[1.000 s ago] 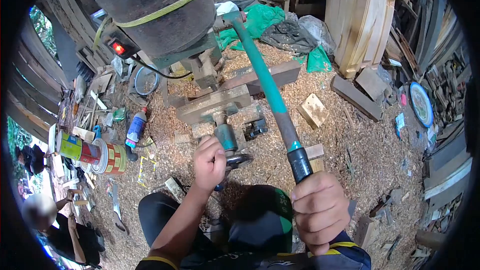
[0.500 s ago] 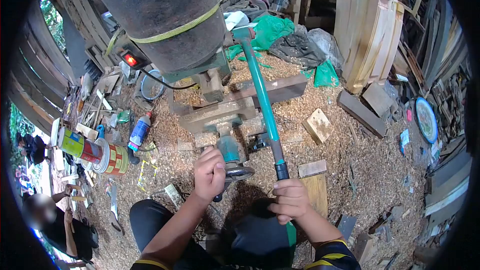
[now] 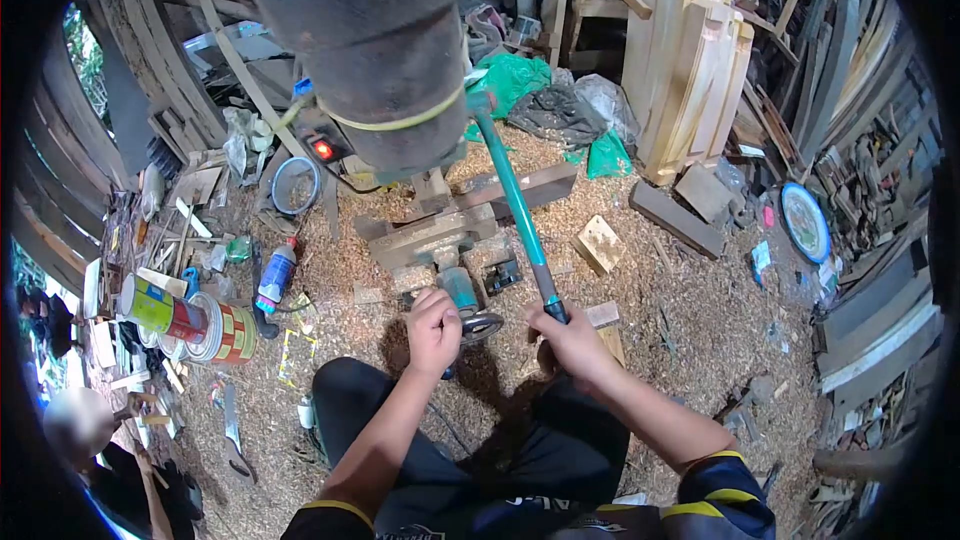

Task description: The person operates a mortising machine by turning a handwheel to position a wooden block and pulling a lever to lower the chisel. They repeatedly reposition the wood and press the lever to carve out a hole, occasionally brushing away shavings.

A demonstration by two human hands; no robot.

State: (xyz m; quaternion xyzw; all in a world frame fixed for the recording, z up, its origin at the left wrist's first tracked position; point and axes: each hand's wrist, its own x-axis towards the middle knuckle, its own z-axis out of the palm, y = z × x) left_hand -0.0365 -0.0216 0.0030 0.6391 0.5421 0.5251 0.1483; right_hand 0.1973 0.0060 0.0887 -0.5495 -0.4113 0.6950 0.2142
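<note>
**Left hand [image 3: 434,328] closed at the handwheel [image 3: 482,327], right hand [image 3: 570,333] clamped on the green lever [image 3: 517,202]**

The right hand is wrapped around the dark grip [image 3: 554,311] at the lower end of the green lever, which slants up and to the left to the side of a big, dark machine [image 3: 385,55]. The left hand is a fist at the left side of the handwheel, its fingers curled; whether they hold the rim or a handle cannot be told. The two hands are apart, with the handwheel between them.

Just above the handwheel is a green cylindrical part [image 3: 459,288], and beyond it a pale wooden piece [image 3: 435,233] lies crosswise. A dark timber [image 3: 545,183] extends to the right behind that piece, below the machine. A yellow strap [image 3: 402,122] circles the machine, and a switch [image 3: 323,149] glows red on its left.

Wood shavings [image 3: 560,240] cover the ground. To the right lie a light block [image 3: 598,245] and a dark plank [image 3: 677,221], with shaped boards [image 3: 690,80] standing behind. To the left are a bottle [image 3: 276,276] and paint cans [image 3: 228,333]; at the lower left edge is another person [image 3: 130,475].
</note>
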